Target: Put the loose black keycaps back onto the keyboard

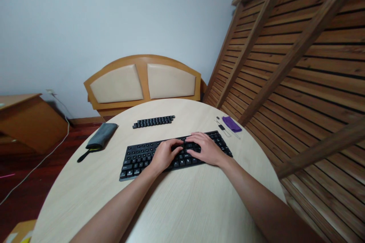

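Against a pale wall, we have a round wooden table, with a black keyboard lying flat near its middle. We judge the keyboard stiff and fairly light, best held by its short ends, since the caps could come loose under pressure. Our left hand and right hand rest over its keys, fingers curled and thumbs a little apart from them; we cannot tell whether either pinches a key. Just beyond lie rows of loose keycaps, probably small, hard and slick, best taken by their sides. Farther out sit a dark grey pouch on the left and a purple cloth on the right.
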